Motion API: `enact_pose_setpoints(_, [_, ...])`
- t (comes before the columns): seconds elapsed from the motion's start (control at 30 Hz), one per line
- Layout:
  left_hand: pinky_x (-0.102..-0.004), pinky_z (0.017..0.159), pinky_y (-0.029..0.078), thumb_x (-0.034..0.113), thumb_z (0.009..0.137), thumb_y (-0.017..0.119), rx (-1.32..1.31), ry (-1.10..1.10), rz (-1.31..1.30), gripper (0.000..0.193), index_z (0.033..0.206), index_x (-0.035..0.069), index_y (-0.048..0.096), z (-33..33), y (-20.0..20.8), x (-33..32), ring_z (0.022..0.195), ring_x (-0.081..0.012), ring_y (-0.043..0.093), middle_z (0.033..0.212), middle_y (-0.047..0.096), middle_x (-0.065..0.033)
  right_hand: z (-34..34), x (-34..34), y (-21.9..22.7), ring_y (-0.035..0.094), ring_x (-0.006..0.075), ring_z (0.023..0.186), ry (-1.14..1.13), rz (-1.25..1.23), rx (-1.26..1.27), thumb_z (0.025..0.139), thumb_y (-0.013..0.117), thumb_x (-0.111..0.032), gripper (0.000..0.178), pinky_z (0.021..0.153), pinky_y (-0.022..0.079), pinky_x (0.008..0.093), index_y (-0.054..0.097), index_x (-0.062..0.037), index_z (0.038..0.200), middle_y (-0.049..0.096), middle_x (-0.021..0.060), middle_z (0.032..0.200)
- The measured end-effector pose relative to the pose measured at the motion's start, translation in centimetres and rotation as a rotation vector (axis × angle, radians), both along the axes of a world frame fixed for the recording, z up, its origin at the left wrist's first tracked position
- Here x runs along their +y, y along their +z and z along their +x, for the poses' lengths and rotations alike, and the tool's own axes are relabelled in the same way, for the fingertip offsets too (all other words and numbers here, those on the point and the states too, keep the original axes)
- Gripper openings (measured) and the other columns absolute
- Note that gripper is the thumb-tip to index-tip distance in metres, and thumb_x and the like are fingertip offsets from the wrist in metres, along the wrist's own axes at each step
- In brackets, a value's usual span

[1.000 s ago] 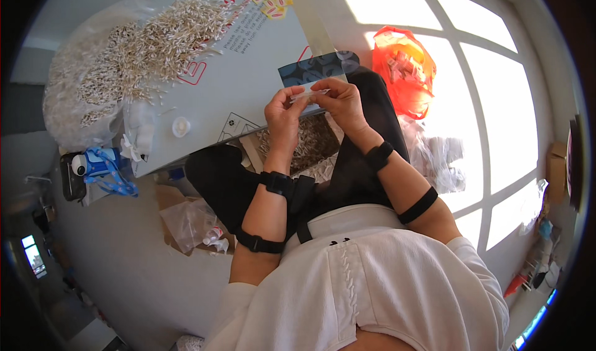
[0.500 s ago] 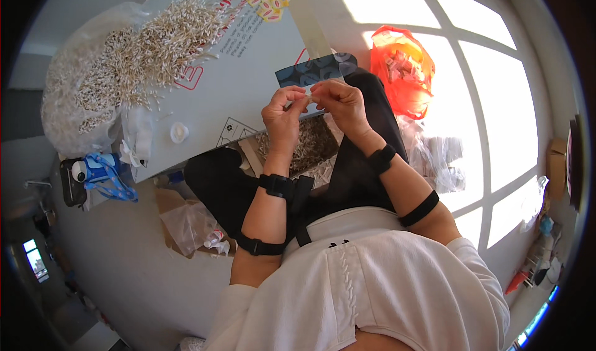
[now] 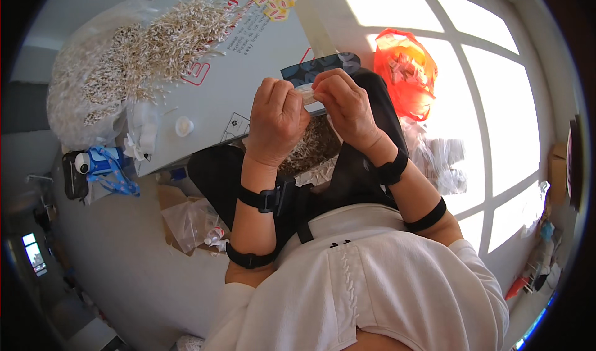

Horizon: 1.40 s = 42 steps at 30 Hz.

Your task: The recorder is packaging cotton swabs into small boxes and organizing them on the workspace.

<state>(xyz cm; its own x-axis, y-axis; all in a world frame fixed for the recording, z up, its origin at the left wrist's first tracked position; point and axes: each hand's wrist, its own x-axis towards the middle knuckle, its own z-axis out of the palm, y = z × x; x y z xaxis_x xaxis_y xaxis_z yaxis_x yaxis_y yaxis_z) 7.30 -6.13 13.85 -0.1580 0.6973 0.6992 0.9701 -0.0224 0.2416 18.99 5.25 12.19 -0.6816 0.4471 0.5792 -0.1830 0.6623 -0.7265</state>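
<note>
Both hands are closed on a small, whitish, partly see-through packet [image 3: 305,94], held level between them above my lap. My left hand [image 3: 276,121] grips its left end, back of the hand turned up. My right hand [image 3: 347,105] pinches the right end between thumb and fingers. Its contents cannot be made out. Below the hands, between my knees, sits an open box of loose cotton swabs [image 3: 313,146], partly hidden by my left hand and forearm. Behind the packet lies a dark patterned sheet [image 3: 295,71] at the table's near edge.
A large heap of cotton swabs [image 3: 167,46] spills from a clear bag [image 3: 65,109] across the grey table [image 3: 214,96]. Small yellow packets [image 3: 276,6] lie at its far end, a round white lid [image 3: 184,126] nearer. An orange-red bag [image 3: 406,81] stands right, a carton [image 3: 177,220] lower left.
My left hand has turned over and shifted slightly left, its back now up. The hands have drawn a little apart, and more of the whitish packet shows between them.
</note>
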Motion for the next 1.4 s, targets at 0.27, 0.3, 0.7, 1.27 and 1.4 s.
enact_pose_setpoints(0.27, [-0.0290, 0.066, 0.046, 0.033, 0.098, 0.053, -1.435, 0.010, 0.150, 0.036, 0.084, 0.000, 0.059, -1.0, 0.4, -3.7, 0.082, -0.0109, 0.057, 0.095, 0.064, -0.0045, 1.7, -1.7, 3.1, 0.064, 0.0275, 0.080, 0.007, 0.045, 0.086, 0.080, 0.062, 0.008, 0.016, 0.069, 0.054, 0.0320, 0.058, -0.0028, 0.092, 0.059, 0.0111, 0.105])
enact_pose_setpoints(0.3, [-0.0288, 0.069, 0.048, 0.036, 0.097, 0.054, -1.771, -0.123, 0.214, 0.038, 0.086, 0.000, 0.060, -0.7, 0.7, -3.1, 0.083, -0.0127, 0.060, 0.095, 0.064, -0.0056, 1.8, -2.0, 3.1, 0.063, 0.0246, 0.082, 0.067, 0.094, 0.068, 0.080, 0.063, 0.009, 0.016, 0.071, 0.053, 0.0309, 0.058, -0.0028, 0.091, 0.059, 0.0118, 0.108])
enact_pose_setpoints(0.7, [-0.0256, 0.080, 0.051, 0.006, 0.082, 0.075, -1.312, -0.138, 0.329, 0.026, 0.104, -0.003, 0.066, 3.2, 3.5, -2.9, 0.083, -0.0107, 0.061, 0.098, 0.066, -0.0057, 2.4, -1.9, 3.6, 0.060, 0.0171, 0.102, 0.204, -0.536, -0.103, 0.077, 0.077, -0.007, 0.034, 0.087, 0.048, 0.0312, 0.063, -0.0011, 0.108, 0.064, 0.0085, 0.113])
enact_pose_setpoints(1.27, [-0.0297, 0.077, 0.049, 0.012, 0.065, 0.085, -0.733, -0.233, 0.155, 0.035, 0.093, 0.001, 0.068, 2.4, 5.4, -3.7, 0.088, -0.0204, 0.059, 0.096, 0.063, -0.0074, 2.0, -2.0, 4.3, 0.063, 0.0204, 0.094, 0.299, -0.420, 0.041, 0.072, 0.074, 0.002, 0.030, 0.085, 0.049, 0.0299, 0.067, 0.0013, 0.101, 0.067, 0.0100, 0.099])
enact_pose_setpoints(1.4, [-0.0296, 0.076, 0.049, 0.012, 0.065, 0.085, -0.678, -0.273, 0.199, 0.034, 0.092, 0.002, 0.068, 1.9, 4.9, -3.7, 0.087, -0.0197, 0.059, 0.095, 0.062, -0.0071, 1.9, -2.4, 4.6, 0.063, 0.0198, 0.093, 0.328, -0.428, 0.041, 0.072, 0.075, 0.001, 0.028, 0.084, 0.049, 0.0297, 0.067, 0.0013, 0.099, 0.066, 0.0098, 0.097])
